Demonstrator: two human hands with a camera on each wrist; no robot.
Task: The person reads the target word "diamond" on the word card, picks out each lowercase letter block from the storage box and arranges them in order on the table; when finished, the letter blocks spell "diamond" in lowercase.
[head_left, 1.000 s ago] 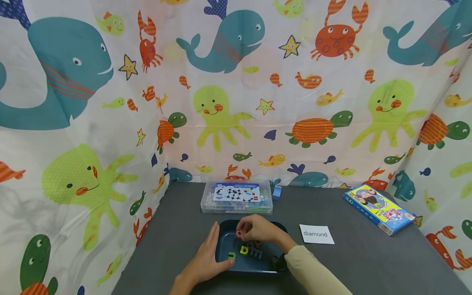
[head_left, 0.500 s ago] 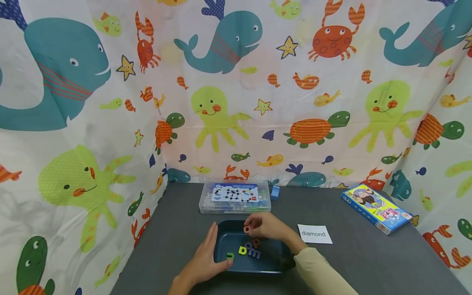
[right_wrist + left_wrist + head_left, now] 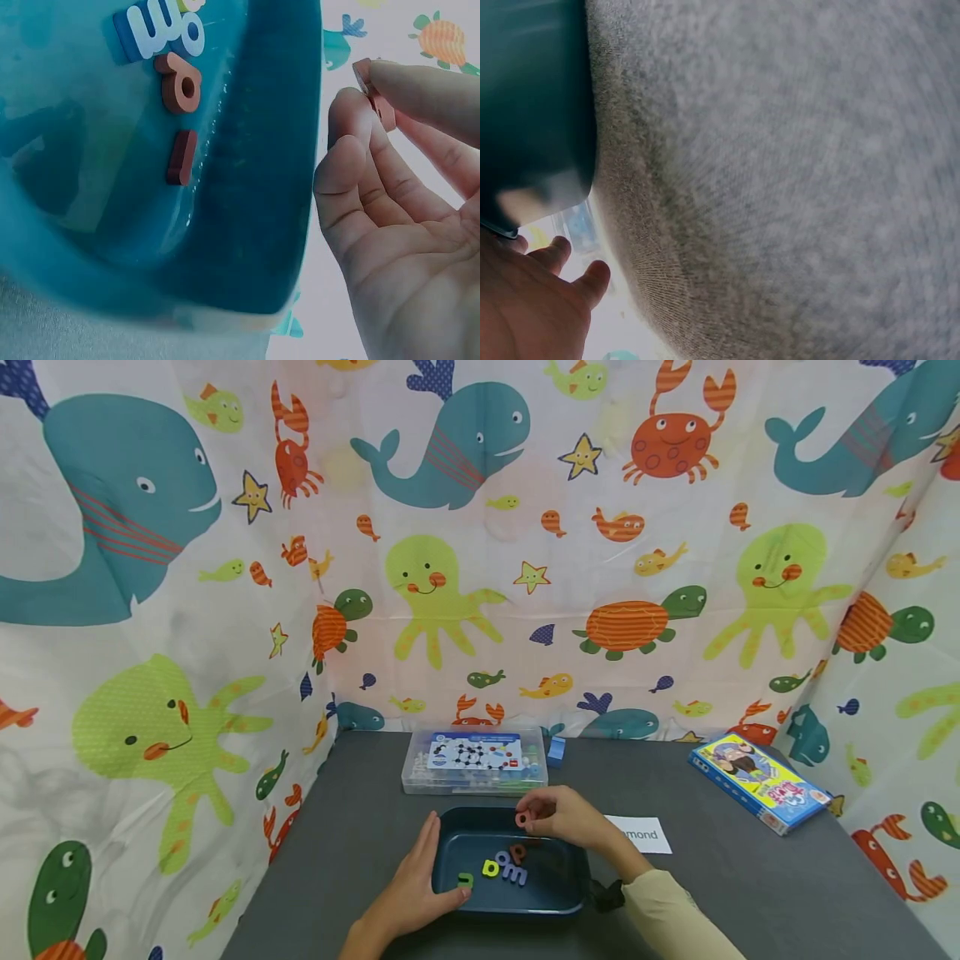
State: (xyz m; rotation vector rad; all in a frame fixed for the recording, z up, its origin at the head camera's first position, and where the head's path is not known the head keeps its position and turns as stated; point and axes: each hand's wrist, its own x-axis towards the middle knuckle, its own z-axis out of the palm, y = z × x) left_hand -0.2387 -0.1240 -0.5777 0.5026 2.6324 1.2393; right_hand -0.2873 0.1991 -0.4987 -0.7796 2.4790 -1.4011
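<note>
On grey surface (image 3: pixel 352 827), a pink letter (image 3: pixel 518 820) is pinched between thumb and fingertips of the right hand (image 3: pixel 565 817) at the far rim of the tray (image 3: pixel 543 889), beyond the other letters (image 3: pixel 514 875), the tray's left side being touched by the straight-fingered left hand (image 3: pixel 412 891).

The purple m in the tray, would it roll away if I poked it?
Probably not: the purple m lies flat, so it should slide, not roll. Its thick sides suggest it's stiff. The tray is shiny, which might help it slip.
</note>
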